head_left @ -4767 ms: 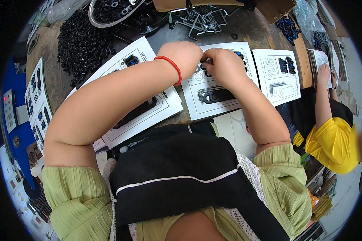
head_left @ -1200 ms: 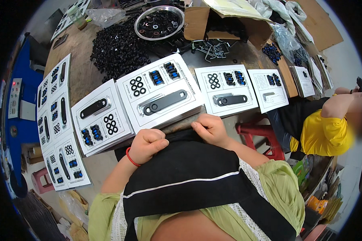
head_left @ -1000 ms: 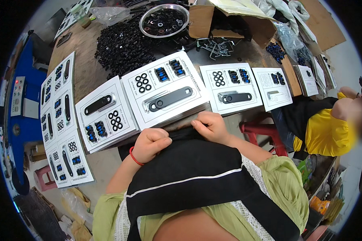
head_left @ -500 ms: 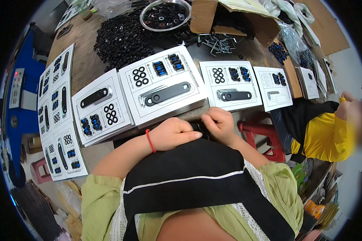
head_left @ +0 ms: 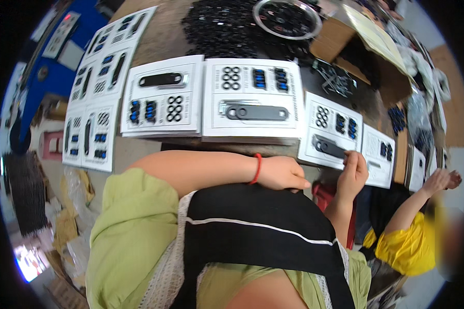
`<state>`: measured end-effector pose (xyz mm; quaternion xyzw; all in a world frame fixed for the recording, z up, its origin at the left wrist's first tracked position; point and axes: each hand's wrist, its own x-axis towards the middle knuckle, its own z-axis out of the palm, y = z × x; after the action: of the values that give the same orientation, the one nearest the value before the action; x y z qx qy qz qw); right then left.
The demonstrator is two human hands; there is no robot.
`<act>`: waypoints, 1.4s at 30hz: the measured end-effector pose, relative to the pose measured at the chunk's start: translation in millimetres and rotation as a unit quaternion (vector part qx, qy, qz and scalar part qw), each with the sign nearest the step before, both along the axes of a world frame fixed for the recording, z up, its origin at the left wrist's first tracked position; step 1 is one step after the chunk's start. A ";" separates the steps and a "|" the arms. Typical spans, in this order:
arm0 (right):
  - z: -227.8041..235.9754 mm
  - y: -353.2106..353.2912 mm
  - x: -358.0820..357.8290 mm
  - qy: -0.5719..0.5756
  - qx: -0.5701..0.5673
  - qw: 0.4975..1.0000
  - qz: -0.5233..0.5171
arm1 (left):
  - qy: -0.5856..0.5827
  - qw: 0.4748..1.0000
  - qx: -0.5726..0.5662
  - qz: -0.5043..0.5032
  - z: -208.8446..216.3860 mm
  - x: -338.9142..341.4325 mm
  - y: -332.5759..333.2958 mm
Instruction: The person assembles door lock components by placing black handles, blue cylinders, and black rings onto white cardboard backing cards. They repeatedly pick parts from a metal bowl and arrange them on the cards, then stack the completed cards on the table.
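My left hand (head_left: pixel 281 172), a red band at its wrist, lies at the front of my black apron (head_left: pixel 252 211). Its fingers curl under, hiding whatever they may hold. My right hand (head_left: pixel 353 174) is raised at the lower right edge of a white hardware card (head_left: pixel 307 147), fingers bent and pressed together; I cannot make out anything in them. Near its fingertips lies that card's black flat wrench (head_left: pixel 329 148), below black rings and blue-banded bolts. A thick card stack (head_left: pixel 211 129) with a grey-black wrench (head_left: pixel 260 113) on top stands beyond my left hand.
More hardware cards (head_left: pixel 191 67) line the table edge on both sides. Behind them are a heap of small black parts (head_left: pixel 216 31), a metal bowl (head_left: pixel 314 32), loose hex keys (head_left: pixel 335 80) and a cardboard box (head_left: pixel 337 38). A co-worker in yellow (head_left: pixel 410 247) sits at right.
My hands have come apart: the right has moved right and up to the card's edge. The view has swung, shifting the table. The co-worker's hands now show beside the cards.
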<state>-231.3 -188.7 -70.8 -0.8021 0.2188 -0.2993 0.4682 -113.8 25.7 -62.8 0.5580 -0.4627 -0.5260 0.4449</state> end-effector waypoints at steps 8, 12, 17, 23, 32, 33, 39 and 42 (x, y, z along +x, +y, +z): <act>-8.6 2.2 7.7 0.005 0.014 1.000 0.014 | -0.005 1.000 -0.002 0.007 0.6 10.1 7.2; -0.7 -2.8 6.9 -0.015 -0.001 1.000 0.015 | 0.098 0.993 0.056 0.022 9.5 13.8 11.4; -3.1 -21.3 -14.7 -0.018 -0.034 0.998 -0.052 | 0.096 0.991 0.072 0.051 29.6 20.2 19.0; 6.4 -75.5 -41.1 0.065 -0.125 0.974 -0.178 | 0.148 0.975 0.052 0.156 71.4 42.5 55.4; 21.4 -145.2 90.8 0.254 -0.347 0.903 -0.015 | 0.169 0.961 0.028 0.217 72.6 55.4 74.6; 15.6 -157.4 111.0 0.278 -0.364 0.888 -0.030 | 0.160 0.962 0.030 0.219 70.0 55.6 73.3; -19.2 -236.4 219.2 0.247 -0.331 0.905 -0.101 | 0.147 0.954 0.035 0.260 66.6 61.9 80.0; -27.1 -256.6 245.5 0.266 -0.299 0.908 -0.125 | 0.175 0.942 0.036 0.283 60.2 64.8 82.8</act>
<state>14.2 -445.2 -97.9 -0.9202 0.3342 -0.1826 0.0900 -49.0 108.5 -2.6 0.5803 -0.1816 -0.4841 0.6293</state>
